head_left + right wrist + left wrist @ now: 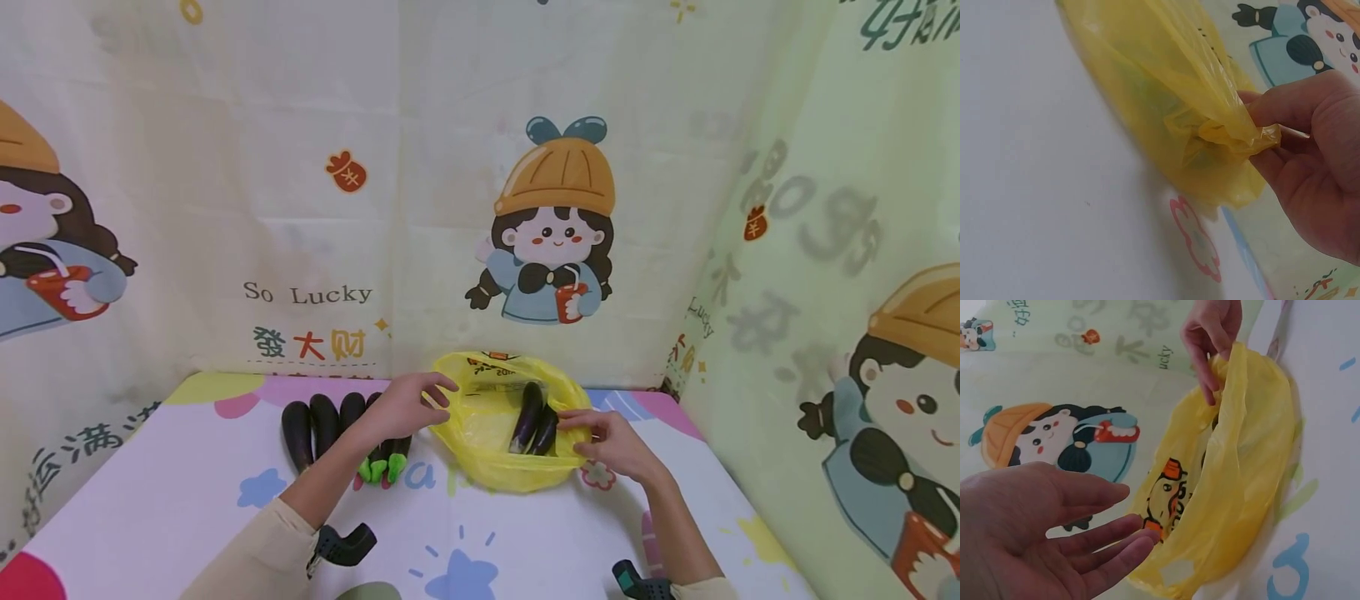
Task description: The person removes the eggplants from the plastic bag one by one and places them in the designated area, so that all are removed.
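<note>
A yellow plastic bag (498, 477) lies on the table with its mouth spread toward me, and two dark purple eggplants (528, 417) show inside it on the right. My right hand (615, 443) pinches the bag's right rim, with a gathered bit of yellow film (1266, 139) between thumb and fingers. At the left rim, my left hand (405, 407) is held with its fingers extended and nothing in its grasp. Left of the bag is a row of several eggplants (297, 432), some with bright green stem ends (398, 468); my left forearm partly hides them.
The table has a white cover (390, 550) printed with coloured shapes. Behind it hangs a pale cloth backdrop (435, 275) with cartoon figures, and another cloth wall (772, 358) closes the right side. Dark wrist devices (345, 546) are on both arms.
</note>
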Demonstrator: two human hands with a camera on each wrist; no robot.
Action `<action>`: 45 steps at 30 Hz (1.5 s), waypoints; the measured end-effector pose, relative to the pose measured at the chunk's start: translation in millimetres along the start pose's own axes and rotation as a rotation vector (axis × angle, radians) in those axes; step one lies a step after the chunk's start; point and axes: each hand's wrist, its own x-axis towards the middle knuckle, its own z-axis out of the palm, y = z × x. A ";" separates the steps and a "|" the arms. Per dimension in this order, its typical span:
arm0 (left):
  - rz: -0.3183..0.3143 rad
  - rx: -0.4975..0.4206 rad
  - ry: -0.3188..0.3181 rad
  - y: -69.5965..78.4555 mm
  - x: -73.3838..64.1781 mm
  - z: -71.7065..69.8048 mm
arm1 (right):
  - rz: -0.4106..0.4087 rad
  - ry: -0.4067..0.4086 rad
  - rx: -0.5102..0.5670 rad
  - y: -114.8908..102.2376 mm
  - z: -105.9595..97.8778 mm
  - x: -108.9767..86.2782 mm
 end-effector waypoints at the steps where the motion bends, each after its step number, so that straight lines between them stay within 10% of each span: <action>1: 0.000 -0.007 -0.007 1.3 2.9 1.4 | 0.001 0.000 0.000 -0.3 0.1 0.3; 29: 0.009 -0.036 -0.327 19.8 84.7 48.1 | -0.015 -0.007 -0.010 -0.5 -1.9 0.5; 45: -0.054 0.016 -0.387 32.3 101.9 76.8 | 0.008 -0.004 0.014 0.9 2.0 1.4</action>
